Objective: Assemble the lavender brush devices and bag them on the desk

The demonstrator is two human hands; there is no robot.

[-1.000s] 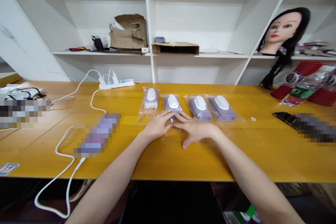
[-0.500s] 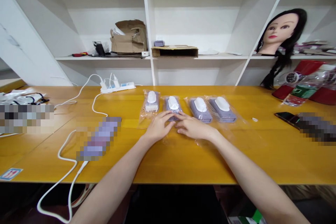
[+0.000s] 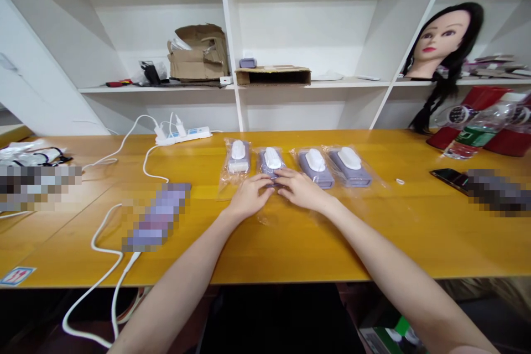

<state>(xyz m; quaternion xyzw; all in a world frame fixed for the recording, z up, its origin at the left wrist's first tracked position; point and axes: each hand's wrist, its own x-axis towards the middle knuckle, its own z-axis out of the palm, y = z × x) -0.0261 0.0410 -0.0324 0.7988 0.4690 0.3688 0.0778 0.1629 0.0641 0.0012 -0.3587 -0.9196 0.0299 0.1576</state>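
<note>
Four lavender devices with white domed tops lie in a row, each sealed in a clear plastic bag. My left hand (image 3: 249,197) and my right hand (image 3: 301,189) meet at the lower end of the second bagged device (image 3: 271,161), their fingertips on its plastic. Whether either hand grips the bag is hard to tell. The first bagged device (image 3: 238,157) lies just left of it. To the right are the third bagged device (image 3: 316,168) and the fourth (image 3: 350,167). Part of the second device is hidden under my fingers.
All this stands on a yellow wooden table (image 3: 415,232). Behind it are a white power strip (image 3: 182,135) with white cables and a pixelated object (image 3: 157,218). A phone (image 3: 450,178) and a plastic water bottle (image 3: 477,133) lie right. White shelves stand behind.
My right hand has drawn in and up toward the second bag, its thumb no longer spread low. My left hand has barely moved. The view has shifted slightly.
</note>
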